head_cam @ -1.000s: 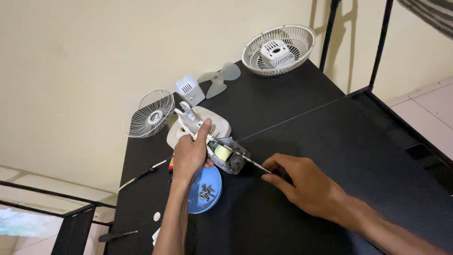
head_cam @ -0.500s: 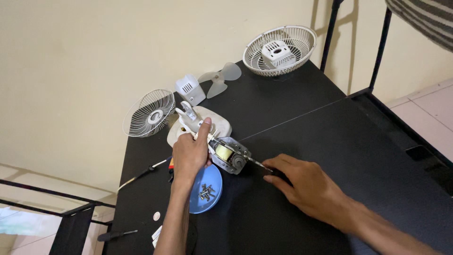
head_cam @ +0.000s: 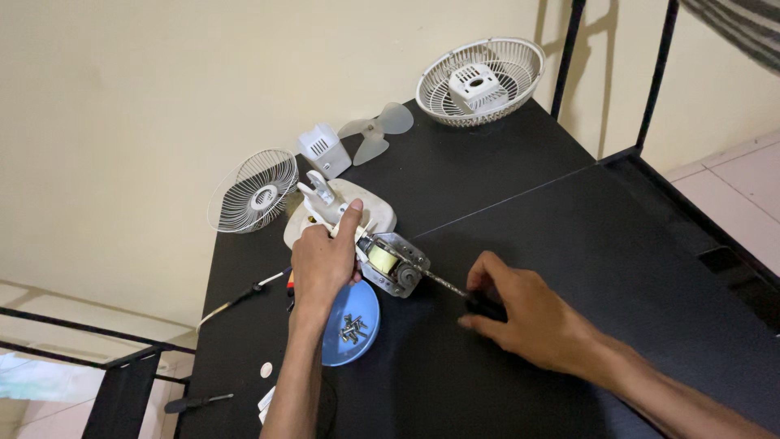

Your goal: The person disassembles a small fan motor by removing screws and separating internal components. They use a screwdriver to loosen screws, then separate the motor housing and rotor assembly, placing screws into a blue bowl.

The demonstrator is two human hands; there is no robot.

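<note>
My left hand point(head_cam: 321, 264) grips the white fan stand point(head_cam: 335, 213) near its neck, beside the bare fan motor point(head_cam: 391, 264) with its metal frame and yellow coil. My right hand point(head_cam: 528, 313) is closed around the black handle of a screwdriver point(head_cam: 455, 291), whose shaft points left at the motor. A blue dish point(head_cam: 353, 325) holding several screws lies just below my left wrist.
On the black table point(head_cam: 569, 219) are a white rear grille with motor cover point(head_cam: 481, 80), a clear fan blade point(head_cam: 375, 128), a small white housing point(head_cam: 322, 149) and a front grille point(head_cam: 252, 190) leaning at the left edge. Another screwdriver point(head_cam: 244, 297) and a dark tool point(head_cam: 195, 402) lie left.
My right hand has slid slightly right along the table with the screwdriver handle. My left hand stays on the stand and motor.
</note>
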